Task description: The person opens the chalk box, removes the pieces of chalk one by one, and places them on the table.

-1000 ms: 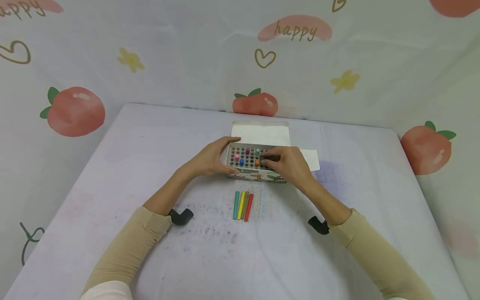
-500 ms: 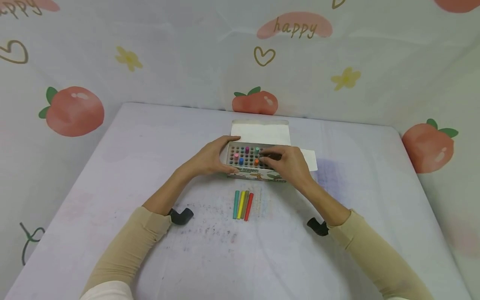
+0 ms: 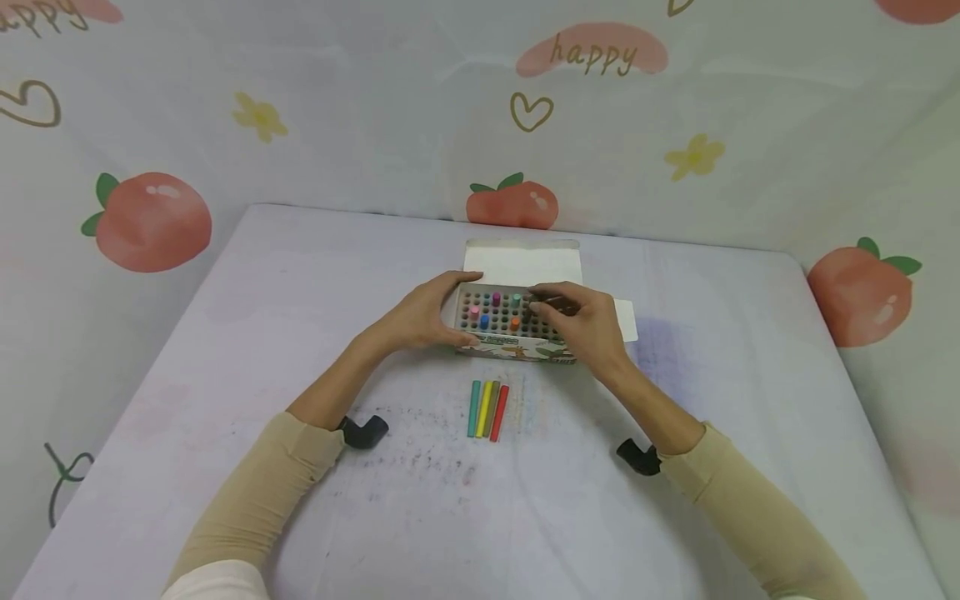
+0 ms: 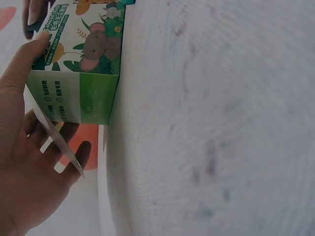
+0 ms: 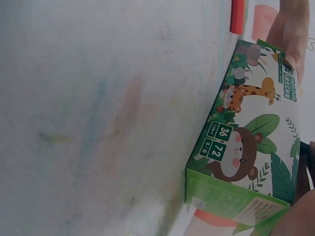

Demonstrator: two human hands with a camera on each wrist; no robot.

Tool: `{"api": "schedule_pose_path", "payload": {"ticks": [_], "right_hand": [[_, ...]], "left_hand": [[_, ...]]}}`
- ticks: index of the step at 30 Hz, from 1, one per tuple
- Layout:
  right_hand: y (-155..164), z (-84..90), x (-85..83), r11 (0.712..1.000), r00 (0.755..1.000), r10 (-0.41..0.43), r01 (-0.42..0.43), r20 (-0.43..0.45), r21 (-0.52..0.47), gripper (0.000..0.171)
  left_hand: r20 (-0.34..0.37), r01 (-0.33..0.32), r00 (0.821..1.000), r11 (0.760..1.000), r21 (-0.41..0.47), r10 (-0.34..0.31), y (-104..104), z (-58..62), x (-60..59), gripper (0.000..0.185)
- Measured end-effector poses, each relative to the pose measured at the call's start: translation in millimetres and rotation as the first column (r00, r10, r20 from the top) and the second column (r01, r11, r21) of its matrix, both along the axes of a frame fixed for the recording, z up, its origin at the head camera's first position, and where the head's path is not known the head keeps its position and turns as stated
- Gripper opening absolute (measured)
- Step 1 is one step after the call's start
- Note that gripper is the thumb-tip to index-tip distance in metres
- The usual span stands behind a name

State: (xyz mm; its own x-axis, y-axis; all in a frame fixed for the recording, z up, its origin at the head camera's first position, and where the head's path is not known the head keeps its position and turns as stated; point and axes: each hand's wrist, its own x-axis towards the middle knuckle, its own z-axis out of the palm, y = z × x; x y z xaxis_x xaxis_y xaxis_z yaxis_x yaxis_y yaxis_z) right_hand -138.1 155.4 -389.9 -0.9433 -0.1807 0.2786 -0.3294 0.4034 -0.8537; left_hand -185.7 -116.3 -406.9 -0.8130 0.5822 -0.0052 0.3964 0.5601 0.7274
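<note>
An open chalk box (image 3: 517, 349) with animal pictures stands on the table, its top a grid of holes. A few chalks stick up from it, among them a purple one (image 3: 496, 298), a blue one (image 3: 483, 321) and an orange one (image 3: 515, 322). My left hand (image 3: 416, 317) grips the box's left end, thumb on the front wall, fingers at the back. Over the right part of the grid, my right hand (image 3: 588, 327) pinches a dark green chalk (image 4: 33, 25). Its lower end is hard to see among the holes.
Nearer me lie a teal chalk (image 3: 474, 408), a yellow chalk (image 3: 484, 408), an olive chalk (image 3: 491, 409) and a red chalk (image 3: 499, 413), side by side. The lid (image 3: 523, 262) is folded back and a side flap (image 3: 626, 320) sticks out right. Coloured smudges mark the white cloth (image 3: 405, 533).
My right hand has shifted slightly to the right over the grid, away from the orange chalk, still pinching the dark green chalk. The left hand keeps its hold on the box.
</note>
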Motion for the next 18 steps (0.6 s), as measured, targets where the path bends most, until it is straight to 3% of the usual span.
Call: {"api": "schedule_pose_path", "payload": {"ticks": [12, 18], "right_hand": [[-3.6, 9.5, 1.0, 0.993, 0.984, 0.029, -0.049, -0.177, -0.106, 0.019], [-3.3, 19.0, 7.8, 0.981, 0.991, 0.027, -0.051, -0.127, -0.185, 0.019]], "left_hand": [[0.011, -0.004, 1.000, 1.000, -0.007, 0.004, 0.6, -0.2, -1.1, 0.102], [0.017, -0.005, 1.000, 1.000, -0.006, 0.005, 0.5, 1.7, -0.3, 0.103]]}}
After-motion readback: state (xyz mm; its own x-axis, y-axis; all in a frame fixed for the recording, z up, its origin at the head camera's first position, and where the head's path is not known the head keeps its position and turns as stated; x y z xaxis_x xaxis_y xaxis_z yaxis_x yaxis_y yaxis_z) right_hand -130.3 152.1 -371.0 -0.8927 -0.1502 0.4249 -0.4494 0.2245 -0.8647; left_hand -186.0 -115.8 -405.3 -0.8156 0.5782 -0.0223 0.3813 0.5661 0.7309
